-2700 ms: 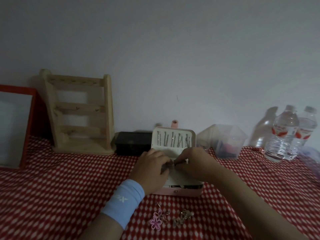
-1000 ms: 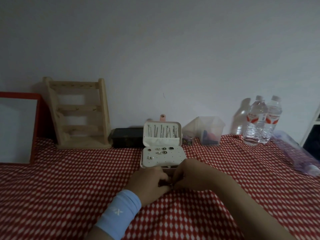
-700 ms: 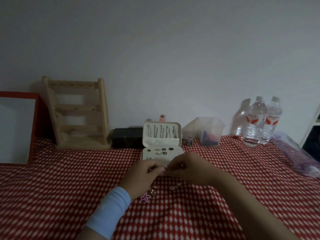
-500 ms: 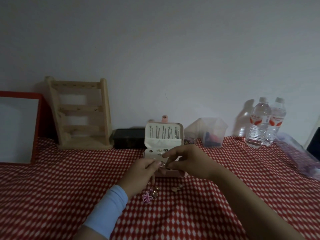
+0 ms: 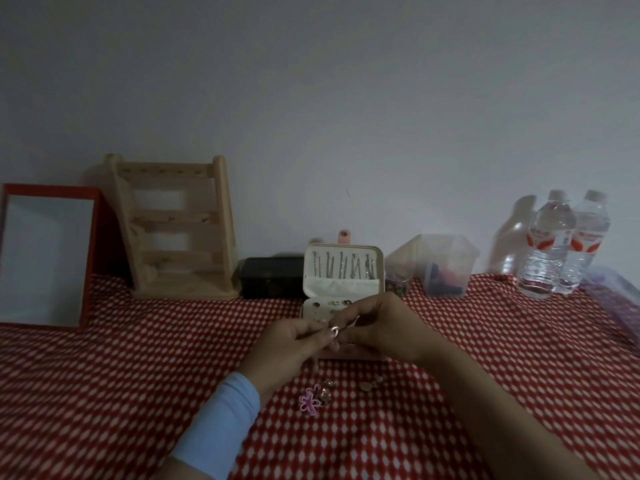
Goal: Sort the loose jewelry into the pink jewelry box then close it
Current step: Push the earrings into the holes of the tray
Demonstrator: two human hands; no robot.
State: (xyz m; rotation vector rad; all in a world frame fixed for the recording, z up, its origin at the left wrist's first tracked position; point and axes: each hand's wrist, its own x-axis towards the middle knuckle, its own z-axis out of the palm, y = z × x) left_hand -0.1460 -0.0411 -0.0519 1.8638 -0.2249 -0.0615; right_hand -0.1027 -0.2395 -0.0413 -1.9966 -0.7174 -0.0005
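- Hands lifted off the checked cloth (image 5: 138, 375) since a second ago; left hand (image 5: 287, 351) and right hand (image 5: 381, 329) meet at frame centre.
- Both pinch a small silvery piece (image 5: 334, 331) at the fingertips.
- Pink jewelry box (image 5: 343, 287) open just behind; loose jewelry (image 5: 313, 400) lower centre.

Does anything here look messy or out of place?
Only the loose jewelry: a pink flower piece and small bits lie scattered on the cloth before the open pink jewelry box. The left hand and right hand pinch a ring-like piece. Nothing looks spilled or damaged.
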